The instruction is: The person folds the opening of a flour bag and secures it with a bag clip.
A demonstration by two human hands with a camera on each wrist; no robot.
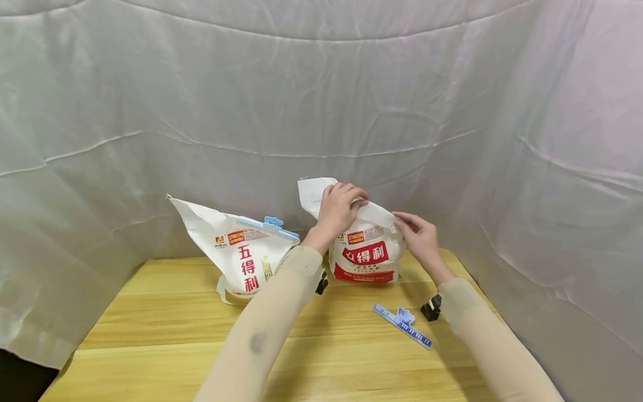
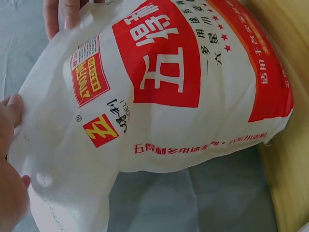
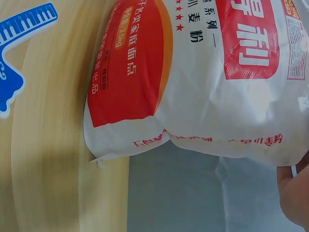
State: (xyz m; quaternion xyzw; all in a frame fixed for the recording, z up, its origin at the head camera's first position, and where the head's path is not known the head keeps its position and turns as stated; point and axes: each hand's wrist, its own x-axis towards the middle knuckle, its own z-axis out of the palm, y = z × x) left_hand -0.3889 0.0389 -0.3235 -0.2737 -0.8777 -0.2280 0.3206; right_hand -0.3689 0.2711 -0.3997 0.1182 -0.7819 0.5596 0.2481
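A white flour bag [image 1: 366, 245] with red printing stands upright at the back of the table, its top folded over to the left. My left hand [image 1: 339, 209] grips the upper edge of this bag, with thumb and fingers on the folded top. At the bag's upper right corner, my right hand [image 1: 419, 237] pinches the material between thumb and fingers. The right wrist view shows part of that hand [image 3: 294, 193] at the bag's edge. In front of the bag lies a blue sealing clip [image 1: 402, 324] shaped like a ruler, with a handle on one side.
A second flour bag [image 1: 246, 251] leans at the left, a light blue sealing clip [image 1: 268, 228] across its top. Grey cloth [image 1: 321, 100] hangs behind and on both sides of the wooden table [image 1: 166, 329].
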